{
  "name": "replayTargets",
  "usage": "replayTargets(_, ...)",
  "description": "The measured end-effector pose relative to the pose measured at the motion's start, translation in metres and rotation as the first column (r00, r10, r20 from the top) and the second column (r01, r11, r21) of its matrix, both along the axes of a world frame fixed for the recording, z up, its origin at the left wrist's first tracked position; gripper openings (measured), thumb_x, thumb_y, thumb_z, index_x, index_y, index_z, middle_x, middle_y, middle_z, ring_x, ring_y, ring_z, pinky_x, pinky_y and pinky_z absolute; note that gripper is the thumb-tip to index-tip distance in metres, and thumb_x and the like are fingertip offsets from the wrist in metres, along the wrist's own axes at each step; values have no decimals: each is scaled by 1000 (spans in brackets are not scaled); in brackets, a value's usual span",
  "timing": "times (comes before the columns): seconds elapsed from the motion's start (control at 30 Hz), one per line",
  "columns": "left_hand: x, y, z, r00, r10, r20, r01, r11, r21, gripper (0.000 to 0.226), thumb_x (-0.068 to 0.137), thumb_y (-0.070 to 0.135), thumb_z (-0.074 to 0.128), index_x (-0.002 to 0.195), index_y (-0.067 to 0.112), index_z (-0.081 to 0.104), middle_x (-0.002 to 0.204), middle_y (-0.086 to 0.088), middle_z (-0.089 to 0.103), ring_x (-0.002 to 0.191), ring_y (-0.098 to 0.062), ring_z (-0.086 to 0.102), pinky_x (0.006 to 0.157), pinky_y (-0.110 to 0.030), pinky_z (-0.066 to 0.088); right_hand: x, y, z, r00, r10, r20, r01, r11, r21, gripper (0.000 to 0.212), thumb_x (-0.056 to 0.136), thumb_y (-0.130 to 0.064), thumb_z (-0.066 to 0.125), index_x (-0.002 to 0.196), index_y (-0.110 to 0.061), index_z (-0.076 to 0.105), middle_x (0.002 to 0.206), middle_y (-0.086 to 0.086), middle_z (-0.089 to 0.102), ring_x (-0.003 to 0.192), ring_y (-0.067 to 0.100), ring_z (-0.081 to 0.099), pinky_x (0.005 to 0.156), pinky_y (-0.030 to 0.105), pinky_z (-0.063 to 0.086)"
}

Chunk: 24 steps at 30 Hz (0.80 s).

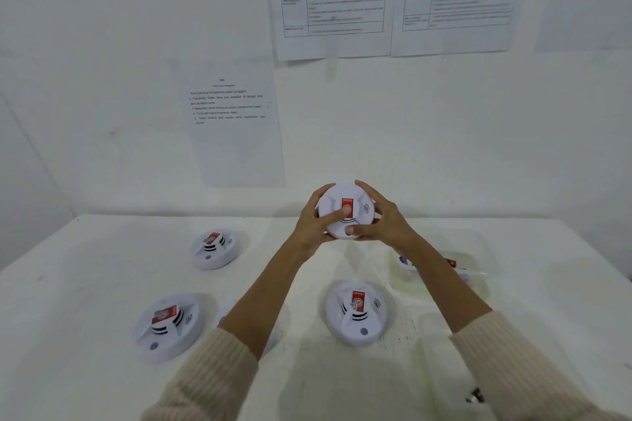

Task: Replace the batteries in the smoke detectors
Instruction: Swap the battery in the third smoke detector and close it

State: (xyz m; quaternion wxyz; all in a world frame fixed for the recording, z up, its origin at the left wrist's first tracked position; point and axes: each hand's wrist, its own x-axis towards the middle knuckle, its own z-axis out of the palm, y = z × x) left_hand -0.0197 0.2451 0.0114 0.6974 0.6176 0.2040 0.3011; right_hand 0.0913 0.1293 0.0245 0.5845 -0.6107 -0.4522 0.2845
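White smoke detector, lifted over the tabletop's far edge, sits clamped in our left hand and right hand grip; next, we judge, comes flipping it to open the back.

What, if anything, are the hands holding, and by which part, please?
The left hand and right hand grip one smoke detector by opposite sides of its rim.
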Motion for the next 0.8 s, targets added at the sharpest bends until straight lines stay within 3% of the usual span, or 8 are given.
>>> replayTargets(0.17, -1, -2, 1, 1000, 12, 2, -12, 1000, 19, 69, 64, 29, 72, 128, 22, 47, 129, -7, 55, 116, -29, 54, 67, -30, 58, 1, -1, -1, 1000, -1, -2, 1, 1000, 8, 85, 71, -1, 76, 140, -26, 34, 134, 1, 49, 117, 22, 51, 69, 29, 59)
replayTargets(0.53, -4, -5, 0, 999, 34, -2, -33, 999, 31, 65, 63, 30, 70, 123, 25, 47, 124, -4, 55, 112, -26, 54, 66, -27, 58, 0, -1, -3, 999, 20, -47, -20, 1000, -2, 85, 70, 0, 77, 139, -28, 36, 132, 2, 50, 115, 24, 55, 71, 36, 60)
replayTargets(0.63, -3, -2, -2, 999, 45, -26, -45, 998, 34, 65, 70, 27, 72, 129, 21, 46, 130, -8, 54, 115, -28, 54, 82, -42, 57, -2, 1, -3, 999, 19, -37, -19, 1000, -6, 86, 70, 0, 77, 139, -30, 36, 132, 2, 50, 115, 24, 54, 69, 35, 60)
replayTargets(0.7, -2, 0, -3, 996, 75, -51, -73, 996, 45, 55, 85, 14, 65, 135, 12, 41, 136, -15, 49, 120, -32, 50, 98, -53, 46, -3, 2, -2, 999, 20, -35, -20, 1000, 3, 85, 70, 2, 76, 138, -29, 36, 131, 1, 50, 113, 23, 54, 65, 30, 59)
replayTargets(0.73, -2, 1, -2, 995, 78, -58, -75, 996, 46, 51, 89, 9, 60, 136, 8, 40, 138, -18, 47, 119, -32, 49, 100, -53, 43, -3, 2, -2, 999, 20, -30, -19, 1000, 7, 85, 70, 2, 76, 138, -29, 36, 130, 0, 50, 113, 23, 53, 64, 28, 59)
replayTargets(0.8, -3, -1, -1, 997, 61, -38, -60, 998, 31, 54, 84, 13, 67, 132, 14, 43, 133, -14, 51, 115, -28, 51, 92, -49, 51, -4, 2, -2, 1000, 16, -15, -16, 1000, 5, 85, 71, 2, 75, 140, -27, 34, 130, 0, 49, 114, 23, 53, 65, 28, 59)
